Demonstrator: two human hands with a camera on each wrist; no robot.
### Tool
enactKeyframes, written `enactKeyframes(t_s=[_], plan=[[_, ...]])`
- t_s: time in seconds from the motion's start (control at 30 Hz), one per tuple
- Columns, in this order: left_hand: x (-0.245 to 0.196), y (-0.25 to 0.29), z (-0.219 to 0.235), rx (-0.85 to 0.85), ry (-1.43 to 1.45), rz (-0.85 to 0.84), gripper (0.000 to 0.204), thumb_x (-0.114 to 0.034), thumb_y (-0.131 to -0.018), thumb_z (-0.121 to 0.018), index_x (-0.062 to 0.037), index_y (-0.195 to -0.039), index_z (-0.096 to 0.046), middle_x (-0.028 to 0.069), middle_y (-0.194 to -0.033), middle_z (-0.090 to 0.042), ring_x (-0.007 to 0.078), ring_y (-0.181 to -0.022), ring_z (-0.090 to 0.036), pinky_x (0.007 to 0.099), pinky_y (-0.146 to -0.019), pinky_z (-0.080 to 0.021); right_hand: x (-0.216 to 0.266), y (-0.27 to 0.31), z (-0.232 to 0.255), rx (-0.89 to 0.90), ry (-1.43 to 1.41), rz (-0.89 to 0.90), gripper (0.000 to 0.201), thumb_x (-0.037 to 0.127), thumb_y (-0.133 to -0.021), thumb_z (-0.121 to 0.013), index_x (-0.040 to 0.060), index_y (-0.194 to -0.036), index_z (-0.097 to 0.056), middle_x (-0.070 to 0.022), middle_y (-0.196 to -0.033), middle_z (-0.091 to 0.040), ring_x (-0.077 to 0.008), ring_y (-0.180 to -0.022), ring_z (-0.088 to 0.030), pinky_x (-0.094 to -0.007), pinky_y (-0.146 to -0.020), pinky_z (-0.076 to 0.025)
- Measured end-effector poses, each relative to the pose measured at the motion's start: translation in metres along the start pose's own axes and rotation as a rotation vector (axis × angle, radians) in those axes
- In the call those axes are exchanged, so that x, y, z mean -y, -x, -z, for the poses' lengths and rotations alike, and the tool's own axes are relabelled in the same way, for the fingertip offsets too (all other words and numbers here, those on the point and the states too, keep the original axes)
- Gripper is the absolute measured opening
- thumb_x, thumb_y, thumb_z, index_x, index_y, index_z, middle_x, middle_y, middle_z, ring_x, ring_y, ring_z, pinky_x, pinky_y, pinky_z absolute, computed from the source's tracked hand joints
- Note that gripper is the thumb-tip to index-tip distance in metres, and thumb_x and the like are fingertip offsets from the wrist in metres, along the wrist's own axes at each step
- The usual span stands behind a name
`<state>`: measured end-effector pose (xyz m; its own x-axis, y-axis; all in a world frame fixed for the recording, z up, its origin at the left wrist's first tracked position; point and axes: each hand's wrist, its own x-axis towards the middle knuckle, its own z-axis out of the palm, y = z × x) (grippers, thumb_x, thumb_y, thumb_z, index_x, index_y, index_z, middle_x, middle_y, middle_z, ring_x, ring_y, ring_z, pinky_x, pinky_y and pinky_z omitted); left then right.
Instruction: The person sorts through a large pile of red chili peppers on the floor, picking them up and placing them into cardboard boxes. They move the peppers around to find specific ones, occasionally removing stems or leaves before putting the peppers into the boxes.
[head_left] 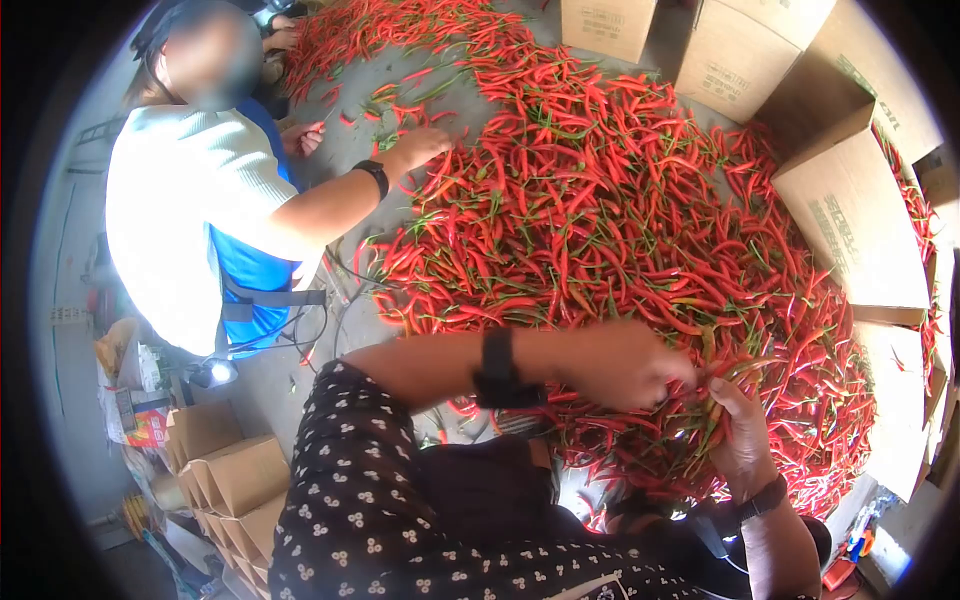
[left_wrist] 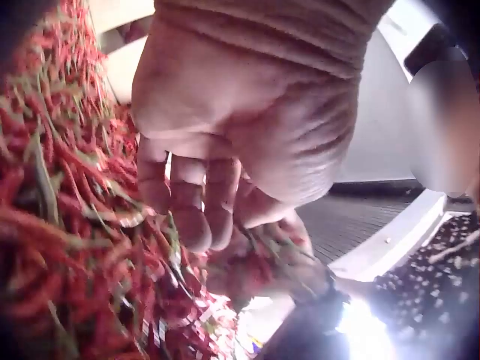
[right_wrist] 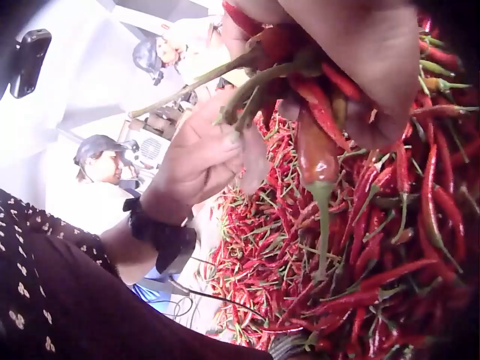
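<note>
My right hand [head_left: 745,430] grips a small bunch of chili peppers [right_wrist: 319,150], mostly red, their green stems sticking out past the fingers. Close beside it, my left hand [head_left: 635,370] has its fingers curled, and in the right wrist view thumb and fingertips pinch at the stem ends of the bunch. From the left wrist, the curled fingers [left_wrist: 193,225] show in front of the held peppers, which they partly hide. Both hands are over a broad pile of red chili peppers [head_left: 600,220] with green stems.
Across the pile's left side, another person [head_left: 200,190] reaches a hand [head_left: 420,148] to the peppers. Open cardboard boxes [head_left: 850,215] line the right and back, one with peppers inside. Folded cardboard [head_left: 235,470] stands at lower left, and a cable [head_left: 335,300] hangs near the pile's left edge.
</note>
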<state>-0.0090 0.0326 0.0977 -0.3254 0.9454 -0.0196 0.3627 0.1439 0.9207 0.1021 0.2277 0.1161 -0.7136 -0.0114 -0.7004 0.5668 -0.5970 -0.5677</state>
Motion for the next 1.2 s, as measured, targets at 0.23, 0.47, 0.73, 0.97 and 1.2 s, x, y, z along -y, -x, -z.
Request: enactKeyframes(t_s=[0.23,0.47,0.73,0.97,1.2], plan=[[0.139,0.068,0.137,-0.640,-0.837,0.594,0.083,-0.031,-0.062,-0.080,-0.0102,-0.133,-0.041,0.0213,-0.135,-0.036,0.0395,-0.124,-0.037,0.0443,-0.101,-0.036,0.000,-0.004,0.007,-0.071,-0.039,-0.011,0.028,0.011,-0.081,-0.067,0.0074,-0.106,-0.055,-0.0082,-0.098,-0.064,-0.0169,-0.080,-0.062,-0.0317,-0.070,-0.053],[0.173,0.093,0.142,-0.417,-0.824,0.905,0.100,-0.033,-0.056,-0.083,-0.0207,-0.141,-0.031,0.0224,-0.141,-0.029,0.0435,-0.126,-0.034,0.0522,-0.101,-0.035,-0.002,-0.005,0.007,-0.115,-0.053,-0.014,0.029,0.013,-0.081,-0.068,0.0076,-0.106,-0.054,-0.0078,-0.098,-0.064,-0.0172,-0.078,-0.062,-0.0314,-0.067,-0.053],[0.176,0.091,0.140,-0.324,-0.719,0.975,0.092,-0.024,-0.060,-0.078,-0.0280,-0.140,-0.032,0.0196,-0.142,-0.030,0.0448,-0.114,-0.047,0.0501,-0.094,-0.043,0.000,-0.009,0.003,-0.075,-0.031,-0.043,0.030,0.013,-0.080,-0.068,0.0070,-0.107,-0.055,-0.0069,-0.099,-0.064,-0.0173,-0.082,-0.061,-0.0321,-0.071,-0.052],[0.171,0.086,0.138,-0.363,-0.620,0.952,0.072,-0.014,-0.063,-0.069,-0.0232,-0.130,-0.046,0.0154,-0.133,-0.041,0.0344,-0.111,-0.051,0.0422,-0.089,-0.046,0.002,-0.008,0.004,-0.069,-0.050,-0.051,0.029,0.013,-0.082,-0.067,0.0063,-0.107,-0.055,-0.0075,-0.100,-0.064,-0.0175,-0.082,-0.061,-0.0317,-0.072,-0.052],[0.109,0.103,0.063,-0.470,-0.392,0.724,0.045,-0.007,-0.063,-0.066,-0.0143,-0.107,-0.057,0.0106,-0.110,-0.050,0.0306,-0.101,-0.053,0.0371,-0.084,-0.045,0.004,-0.005,0.006,-0.033,-0.055,-0.015,0.029,0.014,-0.082,-0.066,0.0062,-0.107,-0.055,-0.0091,-0.100,-0.063,-0.0181,-0.083,-0.061,-0.0324,-0.071,-0.052]])
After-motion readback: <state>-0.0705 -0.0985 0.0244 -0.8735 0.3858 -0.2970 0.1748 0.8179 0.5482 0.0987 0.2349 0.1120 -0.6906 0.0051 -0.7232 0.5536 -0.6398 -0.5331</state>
